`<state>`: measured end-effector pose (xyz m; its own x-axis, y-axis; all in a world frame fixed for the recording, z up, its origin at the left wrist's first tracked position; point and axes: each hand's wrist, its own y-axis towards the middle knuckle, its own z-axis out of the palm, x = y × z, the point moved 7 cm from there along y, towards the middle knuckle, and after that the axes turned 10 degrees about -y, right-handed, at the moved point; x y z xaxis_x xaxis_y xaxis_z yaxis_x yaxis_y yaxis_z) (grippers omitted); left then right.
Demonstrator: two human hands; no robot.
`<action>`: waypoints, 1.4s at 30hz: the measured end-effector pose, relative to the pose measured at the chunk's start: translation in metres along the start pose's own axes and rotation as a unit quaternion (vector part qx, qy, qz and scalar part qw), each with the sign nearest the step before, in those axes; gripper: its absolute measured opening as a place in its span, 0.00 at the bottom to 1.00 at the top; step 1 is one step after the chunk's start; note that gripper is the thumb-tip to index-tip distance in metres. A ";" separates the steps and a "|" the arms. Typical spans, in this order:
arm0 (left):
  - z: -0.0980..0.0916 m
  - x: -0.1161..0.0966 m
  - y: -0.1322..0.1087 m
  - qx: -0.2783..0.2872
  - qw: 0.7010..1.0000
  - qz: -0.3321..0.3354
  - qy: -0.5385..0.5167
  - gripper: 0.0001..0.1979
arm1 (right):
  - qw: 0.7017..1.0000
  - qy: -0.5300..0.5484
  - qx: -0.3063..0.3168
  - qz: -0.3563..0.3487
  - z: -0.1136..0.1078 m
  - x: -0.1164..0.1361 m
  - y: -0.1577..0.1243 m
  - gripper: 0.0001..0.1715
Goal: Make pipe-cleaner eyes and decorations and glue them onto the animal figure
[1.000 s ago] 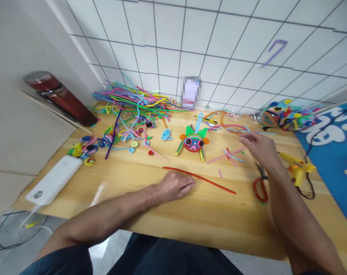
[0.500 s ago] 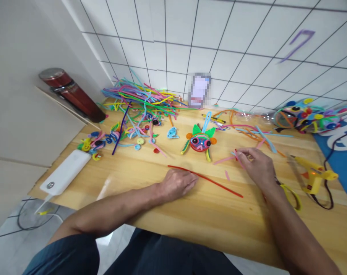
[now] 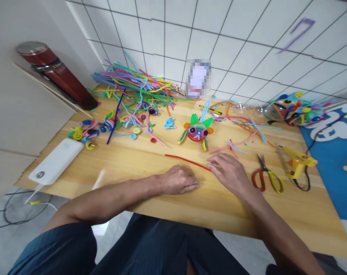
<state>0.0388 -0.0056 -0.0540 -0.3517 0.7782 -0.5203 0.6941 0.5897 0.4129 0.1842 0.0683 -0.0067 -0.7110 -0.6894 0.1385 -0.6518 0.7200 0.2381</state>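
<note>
A decorated face-like craft (image 3: pixel 198 132) with green ears, orange side discs and button eyes stands mid-table. In front of it lies a red pipe cleaner (image 3: pixel 185 159). My left hand (image 3: pixel 180 180) rests on the wood below this strip, fingers curled closed, with nothing showing from them. My right hand (image 3: pixel 229 171) reaches over the strip's right end, its fingers slightly apart, and covers that end. Whether the fingertips touch it, I cannot tell. Behind my right hand lies a pink and light blue pipe-cleaner bundle (image 3: pixel 231 146), crossed in the middle.
Scissors (image 3: pixel 264 173) and a yellow glue gun (image 3: pixel 298 162) lie on the right. A pipe-cleaner pile (image 3: pixel 136 84), a red flask (image 3: pixel 57 74) and a phone (image 3: pixel 198 79) stand at the back. A white power bank (image 3: pixel 56 160) sits left, near loose buttons (image 3: pixel 137 130).
My right hand has let go of the pink and blue bundle and moved left and toward me to the red pipe cleaner. That strip is now beyond my left hand. The scissors have come into full view.
</note>
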 end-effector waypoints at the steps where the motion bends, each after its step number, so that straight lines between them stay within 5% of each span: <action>1: -0.002 -0.001 0.000 -0.014 1.000 0.002 0.001 0.14 | 1.000 -0.019 0.018 -0.012 0.007 0.005 -0.004 0.04; 6: -0.028 0.011 0.001 -0.111 0.986 -0.105 0.059 0.14 | 0.994 -0.073 0.074 -0.036 0.032 0.015 -0.017 0.08; 10: -0.034 0.032 0.000 -0.067 0.969 -0.210 0.110 0.12 | 0.994 -0.083 0.064 -0.019 0.031 0.017 -0.019 0.13; 17: -0.031 0.037 0.007 -0.020 0.963 -0.231 -0.139 0.22 | 0.999 -0.016 0.034 0.019 0.003 0.015 -0.020 0.09; 22: -0.026 0.039 0.004 -0.031 0.857 -0.310 -0.411 0.27 | 0.998 0.059 0.020 0.025 -0.011 0.012 -0.018 0.09; 29: -0.026 0.051 0.000 -0.066 0.784 -0.350 -0.509 0.27 | 0.995 0.086 0.013 0.038 -0.016 0.009 -0.013 0.10; 35: -0.014 0.046 -0.001 0.009 0.660 -0.392 -0.640 0.28 | 0.998 0.056 0.018 0.011 -0.019 0.011 -0.013 0.13; 42: -0.010 0.045 -0.004 0.010 0.647 -0.378 -0.662 0.20 | 0.994 0.106 0.014 0.039 -0.018 0.008 -0.009 0.10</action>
<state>0.0139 0.0294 -0.0714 0.2425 -0.6069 -0.7569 0.6509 0.6803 -0.3370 0.1888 0.0551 0.0101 -0.6900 -0.6307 0.3551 -0.6067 0.7715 0.1914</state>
